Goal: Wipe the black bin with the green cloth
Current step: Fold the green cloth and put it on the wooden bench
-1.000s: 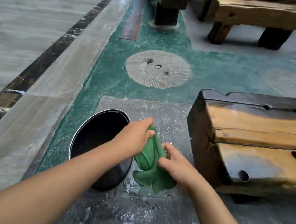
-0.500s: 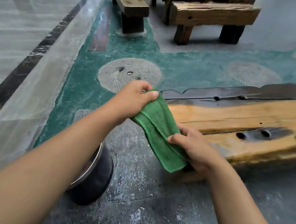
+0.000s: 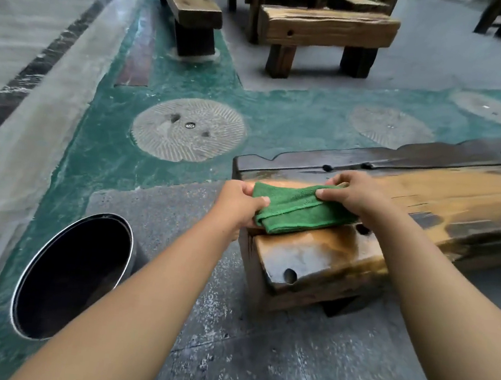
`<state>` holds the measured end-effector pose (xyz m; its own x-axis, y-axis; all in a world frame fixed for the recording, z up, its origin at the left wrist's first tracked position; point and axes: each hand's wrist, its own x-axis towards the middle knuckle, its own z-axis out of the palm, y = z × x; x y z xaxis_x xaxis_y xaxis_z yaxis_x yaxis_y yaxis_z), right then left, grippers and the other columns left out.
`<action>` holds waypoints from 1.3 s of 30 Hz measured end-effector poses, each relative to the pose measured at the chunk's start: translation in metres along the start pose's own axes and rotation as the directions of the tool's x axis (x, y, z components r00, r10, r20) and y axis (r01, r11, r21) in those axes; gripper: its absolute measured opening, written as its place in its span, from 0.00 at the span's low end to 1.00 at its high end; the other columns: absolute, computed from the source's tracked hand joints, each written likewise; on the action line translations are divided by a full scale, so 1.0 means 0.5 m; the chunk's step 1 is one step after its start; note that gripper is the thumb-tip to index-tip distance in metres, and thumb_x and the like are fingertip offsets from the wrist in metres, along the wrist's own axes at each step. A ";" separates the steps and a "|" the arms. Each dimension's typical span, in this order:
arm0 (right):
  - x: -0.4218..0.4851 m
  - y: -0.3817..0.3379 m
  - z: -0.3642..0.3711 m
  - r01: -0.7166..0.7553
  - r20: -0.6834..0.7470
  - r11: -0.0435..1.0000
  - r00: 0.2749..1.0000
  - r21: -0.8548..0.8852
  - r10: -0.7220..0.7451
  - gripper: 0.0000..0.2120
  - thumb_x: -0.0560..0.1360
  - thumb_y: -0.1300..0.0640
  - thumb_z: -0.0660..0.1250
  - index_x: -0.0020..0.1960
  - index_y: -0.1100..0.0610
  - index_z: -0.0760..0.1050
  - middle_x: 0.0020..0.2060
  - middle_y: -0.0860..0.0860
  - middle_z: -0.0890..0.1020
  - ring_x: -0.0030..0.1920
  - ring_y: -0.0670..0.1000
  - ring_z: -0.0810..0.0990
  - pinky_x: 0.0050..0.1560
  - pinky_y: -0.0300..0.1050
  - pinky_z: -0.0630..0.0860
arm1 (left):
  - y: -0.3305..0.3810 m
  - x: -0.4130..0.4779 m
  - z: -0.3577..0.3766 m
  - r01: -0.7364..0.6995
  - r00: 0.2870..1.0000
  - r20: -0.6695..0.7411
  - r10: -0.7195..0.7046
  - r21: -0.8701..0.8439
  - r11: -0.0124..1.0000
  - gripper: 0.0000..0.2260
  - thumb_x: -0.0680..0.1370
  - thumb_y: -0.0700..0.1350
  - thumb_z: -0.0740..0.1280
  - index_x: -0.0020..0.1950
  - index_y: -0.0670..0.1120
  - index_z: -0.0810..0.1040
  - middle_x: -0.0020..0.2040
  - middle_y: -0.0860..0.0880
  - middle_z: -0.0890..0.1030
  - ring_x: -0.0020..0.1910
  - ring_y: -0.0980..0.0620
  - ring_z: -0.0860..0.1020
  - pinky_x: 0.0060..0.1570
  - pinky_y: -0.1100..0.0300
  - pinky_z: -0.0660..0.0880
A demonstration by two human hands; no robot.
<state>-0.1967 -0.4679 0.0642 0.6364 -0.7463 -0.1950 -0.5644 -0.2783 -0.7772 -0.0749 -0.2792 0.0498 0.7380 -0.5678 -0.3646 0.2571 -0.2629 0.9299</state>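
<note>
The green cloth (image 3: 299, 209) is folded and lies on the near end of the wooden tabletop (image 3: 322, 259); both hands pinch it; the left hand (image 3: 240, 202) is closed on its left end, and the right hand (image 3: 355, 193) is closed on its far right edge.

The black bin (image 3: 73, 276) stands on the floor (image 3: 256, 360), low and to the left, well apart from the cloth; its mouth is open and faces up; no hand touches it, so I think the wiping is not going on right now.

What could go wrong? The cloth sits right at the end of the tabletop; if the hands let go with a nudge, it may slide off and fall on the floor, which looks wet and gritty; then it would pick up dirt and smear the bin.

The wood looks shiny, maybe wet; the cloth could soak that up.

The bin is near the left arm; a careless swing could tip it.
</note>
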 end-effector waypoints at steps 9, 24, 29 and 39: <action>-0.021 0.046 0.058 0.106 -0.245 0.926 0.948 -0.363 -0.205 0.24 0.71 0.42 0.73 0.59 0.56 0.75 0.57 0.58 0.78 0.60 0.61 0.75 0.60 0.57 0.72 | -0.042 0.016 -0.020 -0.108 0.973 -0.120 0.198 0.524 0.845 0.17 0.73 0.53 0.72 0.39 0.50 0.64 0.40 0.46 0.74 0.33 0.43 0.79 0.35 0.47 0.80; -0.282 -0.258 0.023 0.070 0.097 0.958 0.994 -0.279 -0.045 0.04 0.75 0.61 0.66 0.45 0.54 0.79 0.39 0.55 0.86 0.42 0.56 0.84 0.46 0.52 0.79 | 0.156 -0.237 -0.184 0.051 0.996 0.027 -0.086 0.615 0.787 0.08 0.79 0.38 0.61 0.42 0.44 0.77 0.40 0.44 0.81 0.34 0.48 0.75 0.37 0.55 0.73; -0.417 -0.475 -0.077 0.152 0.273 0.974 0.957 -0.168 -0.102 0.16 0.80 0.59 0.61 0.34 0.50 0.74 0.23 0.47 0.79 0.22 0.40 0.75 0.29 0.41 0.73 | 0.390 -0.421 -0.281 -0.030 0.998 -0.012 0.056 0.717 0.696 0.12 0.80 0.42 0.61 0.37 0.47 0.77 0.32 0.51 0.78 0.37 0.46 0.77 0.36 0.56 0.66; -0.654 -0.920 -0.353 0.528 0.054 0.798 0.842 -0.290 -0.537 0.18 0.74 0.53 0.65 0.30 0.54 0.61 0.26 0.49 0.68 0.32 0.60 0.73 0.32 0.49 0.64 | 0.848 -0.814 -0.405 -0.164 0.847 -0.066 0.528 0.911 0.378 0.15 0.75 0.41 0.66 0.31 0.47 0.64 0.32 0.41 0.77 0.34 0.37 0.77 0.32 0.50 0.69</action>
<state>-0.2382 -0.2024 0.5908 0.8672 -0.4462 0.2213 -0.2668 -0.7914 -0.5501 -0.1399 -0.0018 0.6023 0.8021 -0.5677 0.1851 -0.5923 -0.7171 0.3673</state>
